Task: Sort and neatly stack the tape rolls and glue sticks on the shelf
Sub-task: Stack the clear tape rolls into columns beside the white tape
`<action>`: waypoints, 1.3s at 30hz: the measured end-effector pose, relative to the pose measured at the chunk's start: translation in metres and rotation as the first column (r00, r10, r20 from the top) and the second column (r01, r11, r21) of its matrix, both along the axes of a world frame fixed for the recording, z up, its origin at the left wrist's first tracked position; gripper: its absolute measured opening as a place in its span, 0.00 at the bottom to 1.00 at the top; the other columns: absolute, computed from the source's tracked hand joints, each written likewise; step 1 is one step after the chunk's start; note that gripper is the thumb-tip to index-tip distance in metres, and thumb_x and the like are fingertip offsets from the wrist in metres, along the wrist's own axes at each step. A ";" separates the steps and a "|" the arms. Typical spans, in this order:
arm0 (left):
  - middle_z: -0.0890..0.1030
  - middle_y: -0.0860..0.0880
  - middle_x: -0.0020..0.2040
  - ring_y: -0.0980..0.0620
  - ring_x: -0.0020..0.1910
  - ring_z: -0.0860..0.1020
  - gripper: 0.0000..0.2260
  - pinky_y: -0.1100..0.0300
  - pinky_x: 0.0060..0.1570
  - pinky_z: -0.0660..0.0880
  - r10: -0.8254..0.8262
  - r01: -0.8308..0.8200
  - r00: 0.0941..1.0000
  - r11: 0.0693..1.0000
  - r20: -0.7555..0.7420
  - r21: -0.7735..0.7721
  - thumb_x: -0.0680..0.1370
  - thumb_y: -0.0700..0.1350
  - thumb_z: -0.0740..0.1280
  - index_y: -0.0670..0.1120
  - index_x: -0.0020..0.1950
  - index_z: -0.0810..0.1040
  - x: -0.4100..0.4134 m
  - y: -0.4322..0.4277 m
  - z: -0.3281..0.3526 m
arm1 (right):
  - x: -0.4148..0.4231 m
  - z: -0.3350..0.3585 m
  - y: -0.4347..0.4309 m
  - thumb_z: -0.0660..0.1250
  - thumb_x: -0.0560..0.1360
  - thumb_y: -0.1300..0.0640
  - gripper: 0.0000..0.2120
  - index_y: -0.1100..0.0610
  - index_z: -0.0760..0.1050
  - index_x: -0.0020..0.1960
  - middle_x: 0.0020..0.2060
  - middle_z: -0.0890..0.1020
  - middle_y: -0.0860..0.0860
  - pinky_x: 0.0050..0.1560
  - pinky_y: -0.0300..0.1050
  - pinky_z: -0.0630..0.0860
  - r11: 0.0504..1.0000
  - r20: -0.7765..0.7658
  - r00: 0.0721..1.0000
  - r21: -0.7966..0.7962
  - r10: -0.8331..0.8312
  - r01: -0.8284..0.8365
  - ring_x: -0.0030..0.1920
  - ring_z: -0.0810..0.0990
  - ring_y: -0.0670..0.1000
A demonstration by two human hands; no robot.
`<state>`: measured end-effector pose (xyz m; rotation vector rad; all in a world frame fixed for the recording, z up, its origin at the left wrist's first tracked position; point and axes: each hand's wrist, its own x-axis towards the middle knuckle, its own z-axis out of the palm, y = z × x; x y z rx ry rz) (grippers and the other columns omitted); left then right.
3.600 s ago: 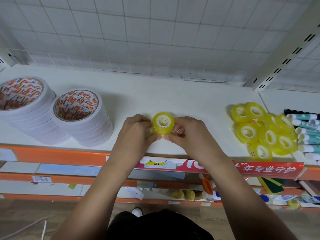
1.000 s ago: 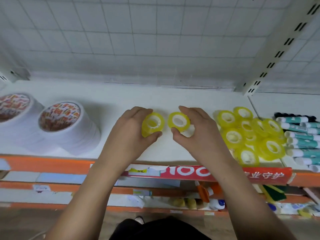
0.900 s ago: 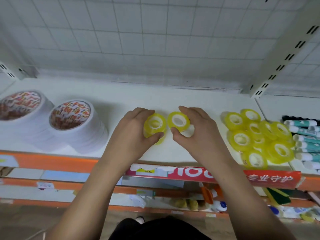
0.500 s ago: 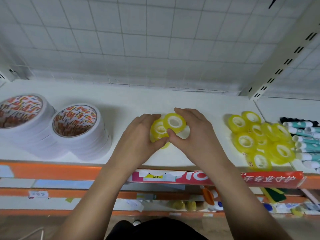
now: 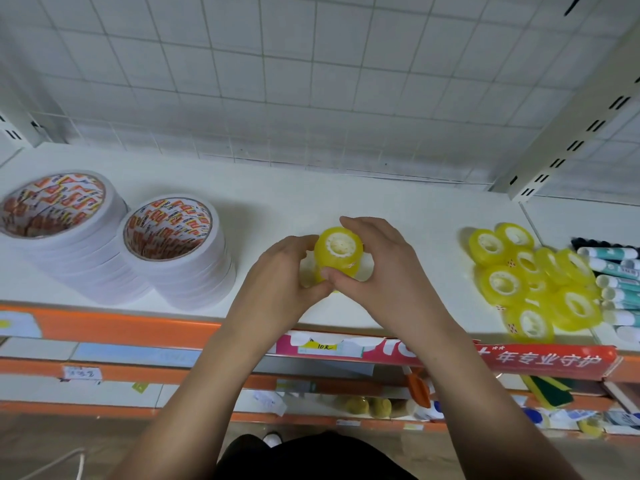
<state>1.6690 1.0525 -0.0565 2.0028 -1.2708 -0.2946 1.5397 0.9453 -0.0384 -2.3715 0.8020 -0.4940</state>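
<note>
While the left hand (image 5: 277, 275) and right hand (image 5: 381, 271) clasp a yellow tape stack (image 5: 338, 252), seemingly two high, the loose pile (image 5: 533, 285) lies unsorted.

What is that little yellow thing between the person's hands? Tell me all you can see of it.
It is a yellow tape stack: small rolls of glossy, see-through yellow tape set one on another, count unclear. The top roll shows a white ribbed core, hole facing up. The stack stands upright near the front of the white shelf. The left hand and right hand grip its sides with curled fingers.
</note>
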 end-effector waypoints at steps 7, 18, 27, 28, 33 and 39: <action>0.82 0.50 0.55 0.51 0.52 0.78 0.25 0.64 0.45 0.66 0.048 -0.048 0.997 0.999 0.055 0.009 0.71 0.56 0.74 0.52 0.65 0.77 -0.007 -0.002 0.003 | -0.017 -0.004 -0.004 0.75 0.70 0.47 0.25 0.44 0.74 0.66 0.56 0.80 0.39 0.57 0.40 0.75 0.988 0.025 0.998 0.149 -0.055 0.051 0.53 0.78 0.40; 0.84 0.50 0.48 0.46 0.48 0.80 0.18 0.54 0.46 0.75 0.064 -0.068 0.995 0.996 0.075 0.062 0.71 0.59 0.74 0.55 0.58 0.81 -0.005 -0.006 -0.001 | -0.021 -0.013 -0.013 0.71 0.75 0.45 0.13 0.43 0.80 0.59 0.49 0.85 0.42 0.57 0.48 0.78 0.983 0.037 0.999 0.181 0.027 -0.033 0.52 0.82 0.42; 0.84 0.52 0.44 0.53 0.44 0.80 0.19 0.55 0.48 0.77 0.076 -0.076 0.996 0.997 -0.046 0.010 0.69 0.57 0.76 0.57 0.58 0.81 -0.007 -0.004 -0.004 | -0.022 -0.011 -0.012 0.72 0.74 0.48 0.12 0.44 0.82 0.58 0.47 0.85 0.41 0.57 0.47 0.79 0.980 0.069 0.997 0.192 0.038 -0.050 0.50 0.83 0.42; 0.84 0.54 0.44 0.55 0.44 0.80 0.19 0.56 0.48 0.77 0.071 -0.071 0.995 0.997 -0.066 0.000 0.69 0.56 0.76 0.57 0.59 0.81 -0.007 -0.003 -0.004 | -0.023 -0.010 -0.012 0.73 0.74 0.49 0.13 0.44 0.81 0.58 0.48 0.85 0.41 0.57 0.46 0.79 0.980 0.064 0.997 0.192 0.037 -0.048 0.50 0.83 0.42; 0.84 0.53 0.47 0.54 0.45 0.80 0.22 0.57 0.49 0.77 0.072 -0.069 0.996 0.996 -0.048 0.049 0.69 0.54 0.78 0.56 0.61 0.80 -0.007 -0.002 -0.004 | -0.020 -0.009 -0.012 0.76 0.71 0.52 0.24 0.49 0.76 0.66 0.53 0.84 0.46 0.58 0.44 0.78 0.976 -0.043 0.999 0.217 -0.015 0.024 0.51 0.82 0.44; 0.85 0.54 0.43 0.50 0.43 0.81 0.12 0.53 0.46 0.77 0.071 -0.073 0.997 0.993 0.031 0.091 0.71 0.53 0.76 0.53 0.52 0.83 -0.001 -0.006 -0.010 | -0.013 -0.014 -0.008 0.75 0.72 0.52 0.11 0.52 0.83 0.53 0.45 0.86 0.47 0.53 0.47 0.78 0.993 -0.054 0.998 0.118 -0.016 0.022 0.48 0.83 0.46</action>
